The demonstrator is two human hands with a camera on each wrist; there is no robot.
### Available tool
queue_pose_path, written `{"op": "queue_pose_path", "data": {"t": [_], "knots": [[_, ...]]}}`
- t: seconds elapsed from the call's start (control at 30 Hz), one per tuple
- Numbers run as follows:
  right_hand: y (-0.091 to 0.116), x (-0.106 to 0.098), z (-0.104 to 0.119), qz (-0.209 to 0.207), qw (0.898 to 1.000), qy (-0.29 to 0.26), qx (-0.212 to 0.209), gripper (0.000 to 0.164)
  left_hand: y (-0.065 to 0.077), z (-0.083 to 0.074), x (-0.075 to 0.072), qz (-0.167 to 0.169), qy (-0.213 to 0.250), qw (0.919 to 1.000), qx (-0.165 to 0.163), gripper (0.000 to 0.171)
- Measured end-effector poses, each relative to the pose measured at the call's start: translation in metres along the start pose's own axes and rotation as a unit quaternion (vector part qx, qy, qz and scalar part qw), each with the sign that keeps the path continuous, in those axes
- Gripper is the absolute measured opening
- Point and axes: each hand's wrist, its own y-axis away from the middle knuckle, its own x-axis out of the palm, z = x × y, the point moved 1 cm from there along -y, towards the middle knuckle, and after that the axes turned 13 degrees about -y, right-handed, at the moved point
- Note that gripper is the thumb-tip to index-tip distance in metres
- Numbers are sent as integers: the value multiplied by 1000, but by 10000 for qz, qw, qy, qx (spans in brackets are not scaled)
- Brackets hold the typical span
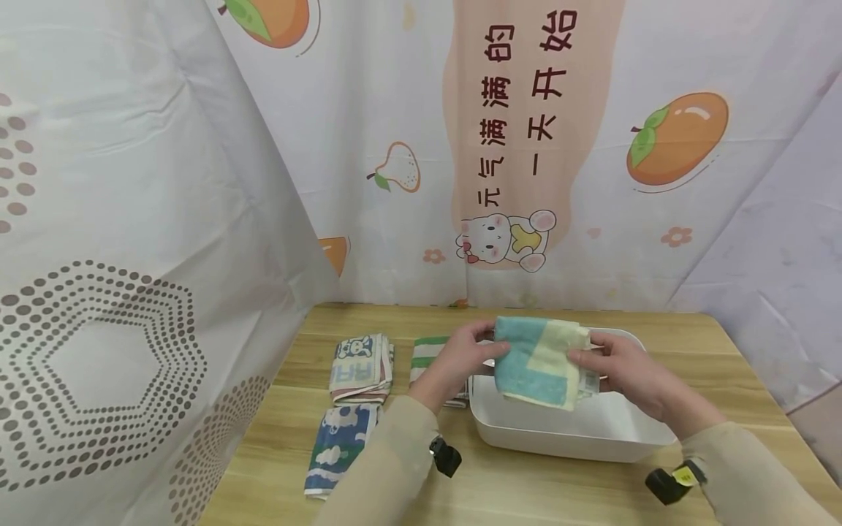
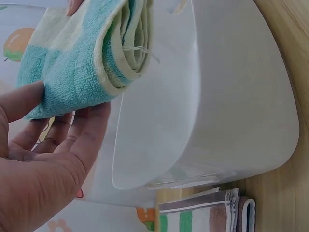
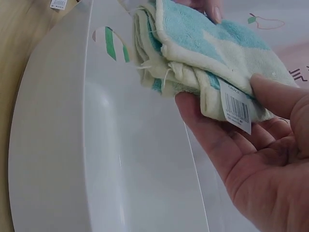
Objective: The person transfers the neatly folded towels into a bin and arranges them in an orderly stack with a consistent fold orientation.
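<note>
A folded towel (image 1: 536,361) in light blue and pale yellow is held up over the white bin (image 1: 566,440). My left hand (image 1: 463,358) grips its left end, thumb on top and fingers beneath, as the left wrist view shows. At the other end my right hand (image 1: 631,369) pinches the towel the same way. Several folded layers show along the near edge of the towel (image 2: 77,63), with loose threads. A white barcode tag (image 3: 235,106) hangs from it beside the right thumb.
Left of the bin lies a green-striped folded towel (image 1: 427,354). Farther left are a cream towel with a cartoon print (image 1: 358,365) and a blue, white and green one (image 1: 338,446). A printed curtain (image 1: 395,241) hangs behind the wooden table (image 1: 513,489).
</note>
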Motion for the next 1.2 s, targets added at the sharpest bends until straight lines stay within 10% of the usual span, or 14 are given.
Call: {"op": "queue_pose_path", "data": {"t": [1.2], "knots": [[-27,-26,-16,-92,9953,-16,960,59,-39,9,16,269,-773,9898,-1166,56]]}}
